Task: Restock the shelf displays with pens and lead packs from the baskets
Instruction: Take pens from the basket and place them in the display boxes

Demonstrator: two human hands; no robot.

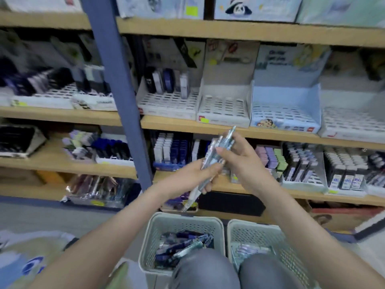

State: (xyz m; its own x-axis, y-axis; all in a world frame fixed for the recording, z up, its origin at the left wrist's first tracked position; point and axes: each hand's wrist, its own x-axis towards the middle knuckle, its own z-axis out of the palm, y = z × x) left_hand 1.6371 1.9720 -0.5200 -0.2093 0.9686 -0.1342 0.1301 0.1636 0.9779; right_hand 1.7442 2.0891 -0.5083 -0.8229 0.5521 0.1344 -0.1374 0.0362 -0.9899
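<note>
Both the left hand (193,174) and right hand (243,159) gripped pens (210,147) above the baskets (181,216); slotting them into an empty tray (224,106) probably came next.

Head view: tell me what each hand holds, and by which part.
Both hold one bundle of pale blue pens. The left hand grips its middle; the right hand pinches its upper end.
</note>
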